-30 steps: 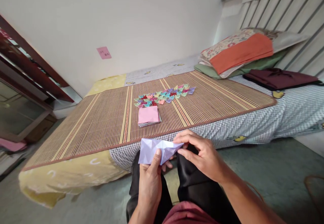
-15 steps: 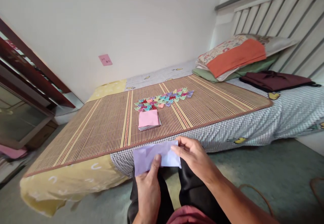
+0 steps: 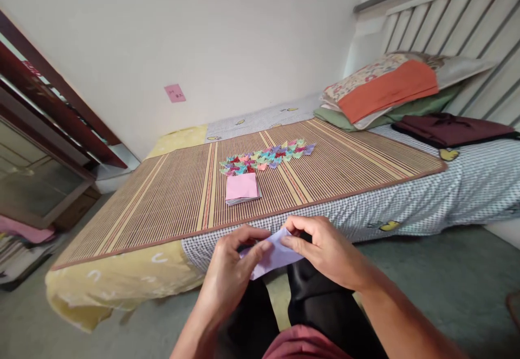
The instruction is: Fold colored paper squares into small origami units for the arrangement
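Note:
A sheet of purple paper (image 3: 277, 255) is held between my two hands, above my lap and just in front of the bed's edge. My left hand (image 3: 235, 256) pinches its left part between thumb and fingers. At the upper right corner, the thumb and index finger of my right hand (image 3: 319, 245) grip the paper. Part of the sheet is hidden behind my left fingers. Beyond my hands, a stack of square paper (image 3: 241, 187) with a pink sheet on top lies on the striped mat (image 3: 174, 202). Behind the stack sit rows of small folded paper pieces (image 3: 268, 156) in several colours.
Pillows with an orange cloth (image 3: 388, 91) rest at the bed's right end, beside a folded maroon garment (image 3: 450, 129). A slatted headboard (image 3: 447, 28) stands behind them. At left is a glass-fronted cabinet (image 3: 36, 169). A pink card (image 3: 175, 93) is on the wall.
My left hand has moved up, from the paper's lower edge to its left side. The purple paper is now tilted and shows a smaller area. The view has shifted slightly.

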`<state>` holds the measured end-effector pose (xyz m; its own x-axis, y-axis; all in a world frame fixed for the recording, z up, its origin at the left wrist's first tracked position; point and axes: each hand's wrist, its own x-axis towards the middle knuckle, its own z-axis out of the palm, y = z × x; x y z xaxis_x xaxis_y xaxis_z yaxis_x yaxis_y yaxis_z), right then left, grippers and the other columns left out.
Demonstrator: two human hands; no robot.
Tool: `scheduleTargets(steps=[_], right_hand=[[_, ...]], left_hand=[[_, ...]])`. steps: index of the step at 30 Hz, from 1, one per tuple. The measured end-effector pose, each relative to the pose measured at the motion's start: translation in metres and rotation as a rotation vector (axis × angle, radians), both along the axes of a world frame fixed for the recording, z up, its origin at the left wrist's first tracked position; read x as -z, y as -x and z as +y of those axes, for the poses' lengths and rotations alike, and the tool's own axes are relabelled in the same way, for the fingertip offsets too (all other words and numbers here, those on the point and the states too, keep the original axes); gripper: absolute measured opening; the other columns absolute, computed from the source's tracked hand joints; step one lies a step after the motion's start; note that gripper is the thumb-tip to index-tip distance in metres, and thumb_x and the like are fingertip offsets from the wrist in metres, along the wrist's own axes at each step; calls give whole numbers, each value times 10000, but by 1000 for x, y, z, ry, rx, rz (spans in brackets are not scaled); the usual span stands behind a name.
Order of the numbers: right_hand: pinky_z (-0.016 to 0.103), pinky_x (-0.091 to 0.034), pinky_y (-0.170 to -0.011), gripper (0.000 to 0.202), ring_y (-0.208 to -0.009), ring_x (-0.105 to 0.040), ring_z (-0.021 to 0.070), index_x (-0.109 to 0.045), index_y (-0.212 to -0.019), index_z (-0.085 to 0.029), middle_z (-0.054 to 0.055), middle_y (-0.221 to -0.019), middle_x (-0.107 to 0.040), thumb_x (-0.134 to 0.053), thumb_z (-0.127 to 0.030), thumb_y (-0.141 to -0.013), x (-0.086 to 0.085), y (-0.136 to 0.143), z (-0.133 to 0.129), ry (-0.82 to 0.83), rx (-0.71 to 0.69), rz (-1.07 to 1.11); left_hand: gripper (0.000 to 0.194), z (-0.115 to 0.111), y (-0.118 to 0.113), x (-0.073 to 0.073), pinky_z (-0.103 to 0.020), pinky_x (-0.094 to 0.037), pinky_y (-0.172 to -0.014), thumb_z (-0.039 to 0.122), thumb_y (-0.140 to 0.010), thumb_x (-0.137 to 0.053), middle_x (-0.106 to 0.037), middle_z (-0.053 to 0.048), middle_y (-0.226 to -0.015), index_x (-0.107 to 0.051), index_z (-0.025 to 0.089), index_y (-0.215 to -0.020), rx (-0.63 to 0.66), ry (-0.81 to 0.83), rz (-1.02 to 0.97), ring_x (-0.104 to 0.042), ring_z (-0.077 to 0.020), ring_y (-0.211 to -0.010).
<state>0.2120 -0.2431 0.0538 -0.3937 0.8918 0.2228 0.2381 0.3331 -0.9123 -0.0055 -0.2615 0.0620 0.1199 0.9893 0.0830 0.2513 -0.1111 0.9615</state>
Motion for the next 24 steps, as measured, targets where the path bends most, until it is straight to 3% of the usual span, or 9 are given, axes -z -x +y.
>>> scheduleTargets(steps=[1,4,8,11,14,17,20,24], right_hand=[[252,-378,-628,198,-674,-474,124,-617,-782,-197,-44,-714,-549,-618,-224,-978,-3,1,0,-8,-13,16],[250,-455,-696,42,-745,-581,137,-708,-902,-207,-22,-795,-655,-693,-223,-938,-5,1,2,-8,17,134],[256,-533,-725,347,-827,-683,165,-716,-1152,-221,19,-936,-736,-837,-336,-848,4,4,4,164,142,424],[260,-561,-724,361,-808,-711,178,-730,-1038,-208,30,-906,-762,-900,-408,-790,12,11,1,311,85,559],[280,-575,-738,296,-782,-715,192,-756,-970,-201,30,-840,-761,-833,-467,-868,16,20,-3,301,78,582],[296,-576,-712,339,-767,-706,207,-784,-972,-198,45,-841,-764,-730,-531,-949,19,23,-5,237,106,547],[310,-583,-716,375,-763,-710,215,-790,-984,-197,49,-837,-766,-699,-561,-967,24,21,-5,288,53,564],[302,-561,-649,453,-704,-677,210,-759,-876,-196,39,-745,-721,-645,-620,-985,30,20,-6,325,92,571]], left_hand=[[286,2,-4,-3,-248,-451,-546,467,-850,-806,-685,-28,-646,-814,186,-795,53,75,-53,-595,-159,-589],[340,5,-16,-3,-223,-395,-505,461,-788,-868,-609,-1,-575,-757,160,-678,74,150,-247,-505,-114,-522],[273,1,-27,8,-206,-428,-568,393,-774,-903,-651,0,-653,-773,163,-704,-125,40,-449,-535,-106,-595],[259,-5,-34,15,-206,-448,-600,375,-780,-905,-641,7,-659,-770,164,-713,-236,-1,-542,-546,-110,-623],[265,-9,-41,18,-199,-444,-599,358,-759,-925,-626,12,-651,-758,159,-708,-287,-4,-603,-532,-106,-623],[280,-9,-43,18,-193,-438,-585,361,-737,-941,-641,13,-647,-750,158,-706,-228,75,-667,-520,-96,-599],[271,-7,-43,16,-218,-474,-624,360,-716,-952,-702,-17,-710,-779,155,-751,-132,162,-715,-571,-115,-631],[294,-8,-44,15,-203,-425,-582,352,-738,-940,-604,24,-631,-734,150,-683,-159,128,-697,-501,-89,-577]])
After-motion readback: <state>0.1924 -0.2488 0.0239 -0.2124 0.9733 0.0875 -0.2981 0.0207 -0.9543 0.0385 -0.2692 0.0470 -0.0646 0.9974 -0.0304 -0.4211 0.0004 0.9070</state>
